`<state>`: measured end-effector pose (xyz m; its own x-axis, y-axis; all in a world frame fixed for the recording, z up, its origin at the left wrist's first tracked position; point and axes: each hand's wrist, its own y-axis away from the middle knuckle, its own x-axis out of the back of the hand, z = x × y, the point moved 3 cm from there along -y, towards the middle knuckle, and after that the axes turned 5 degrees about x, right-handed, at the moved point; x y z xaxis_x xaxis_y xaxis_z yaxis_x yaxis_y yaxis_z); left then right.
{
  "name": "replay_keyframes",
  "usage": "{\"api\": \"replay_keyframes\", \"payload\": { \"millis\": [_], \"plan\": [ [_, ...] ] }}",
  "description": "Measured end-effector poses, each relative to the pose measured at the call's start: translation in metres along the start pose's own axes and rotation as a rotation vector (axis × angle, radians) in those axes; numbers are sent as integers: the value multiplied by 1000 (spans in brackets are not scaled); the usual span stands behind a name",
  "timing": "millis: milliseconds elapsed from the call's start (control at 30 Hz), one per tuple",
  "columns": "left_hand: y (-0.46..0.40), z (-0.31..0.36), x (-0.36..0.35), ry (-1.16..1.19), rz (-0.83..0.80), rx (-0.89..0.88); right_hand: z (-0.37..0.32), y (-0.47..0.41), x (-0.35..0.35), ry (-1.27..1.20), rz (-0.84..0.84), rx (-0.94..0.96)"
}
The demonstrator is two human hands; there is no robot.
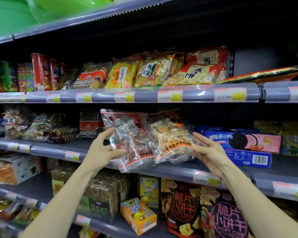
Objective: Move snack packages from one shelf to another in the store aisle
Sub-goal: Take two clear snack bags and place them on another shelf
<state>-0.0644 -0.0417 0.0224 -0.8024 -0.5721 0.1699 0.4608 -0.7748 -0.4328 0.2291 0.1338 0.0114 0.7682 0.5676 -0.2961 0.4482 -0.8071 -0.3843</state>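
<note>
Two clear snack bags stand side by side at the front of the middle shelf (179,174). The left bag (131,140) has red trim and dark reddish pieces; my left hand (104,146) grips its left edge, thumb on the front. The right bag (170,140) has orange trim and pale golden pieces; my right hand (207,150) presses its right edge with fingers spread along it. Both bags tilt slightly and their bottoms overhang the shelf's front rail.
Blue and pink cookie boxes (243,143) lie just right of my right hand. Twisted-snack bags (24,124) and a dark package (90,124) fill the left. The upper shelf (205,95) carries rice crackers and red cans; the lower shelf holds crispy chip bags (179,206) and yellow boxes.
</note>
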Motion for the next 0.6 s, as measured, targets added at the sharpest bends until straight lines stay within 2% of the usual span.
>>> {"api": "replay_keyframes", "payload": {
  "millis": [200, 333, 500, 600],
  "plan": [
    [21, -5, -1, -52, -44, 32, 4, 9, -5, 35, -40, -58],
    [29, -13, -1, -97, -45, 104, 3, 8, -9, 163, -24, -68],
    [32, -28, -6, -20, -36, 120, 5, 6, -12, 456, -48, -29],
    [33, -36, -9, 36, -22, 120, 10, 5, -14, 505, -54, -18]
  ]
}}
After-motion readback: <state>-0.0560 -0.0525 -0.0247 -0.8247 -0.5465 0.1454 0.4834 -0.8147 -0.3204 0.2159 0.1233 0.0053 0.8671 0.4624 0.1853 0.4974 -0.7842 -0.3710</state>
